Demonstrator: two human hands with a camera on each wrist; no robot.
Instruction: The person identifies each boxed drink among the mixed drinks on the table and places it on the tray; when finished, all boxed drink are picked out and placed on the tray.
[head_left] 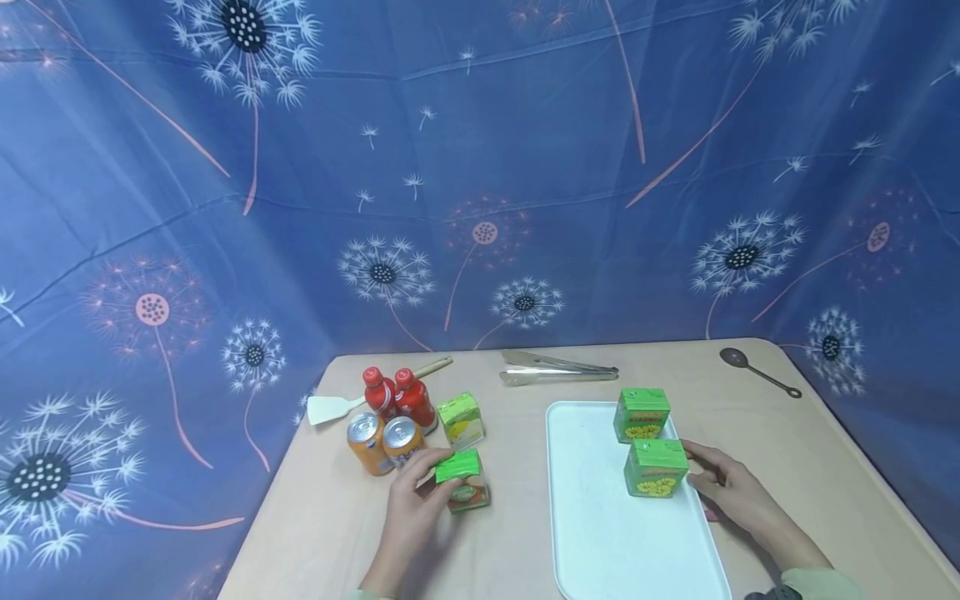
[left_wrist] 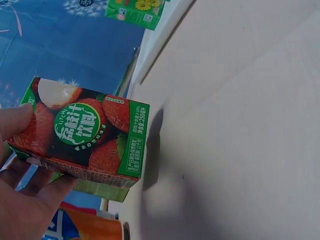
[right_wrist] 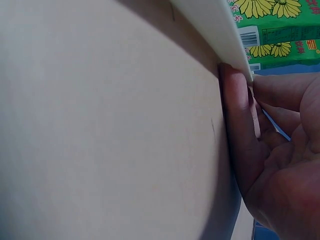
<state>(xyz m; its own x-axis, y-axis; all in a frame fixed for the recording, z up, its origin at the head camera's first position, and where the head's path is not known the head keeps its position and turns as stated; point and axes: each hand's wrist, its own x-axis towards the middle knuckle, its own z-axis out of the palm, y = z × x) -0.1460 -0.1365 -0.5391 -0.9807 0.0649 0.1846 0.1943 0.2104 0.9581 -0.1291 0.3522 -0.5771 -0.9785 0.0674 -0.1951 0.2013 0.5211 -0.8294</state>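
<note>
My left hand grips a litchi juice box, thumb on one side and fingers on the other. Red litchis and a green round label show on the box in the left wrist view. At the right edge of a white tray, my right hand pinches the rim. One finger sits low by the table and another lies higher against the tray. Two green drink cartons with yellow flowers stand on the tray: the nearer carton close beside my right fingertips, the farther carton behind it.
Left of the tray stand two orange cans, two red bottles and a yellow-green juice box. A white spatula lies behind them. Metal tongs and a dark spoon lie toward the back of the table.
</note>
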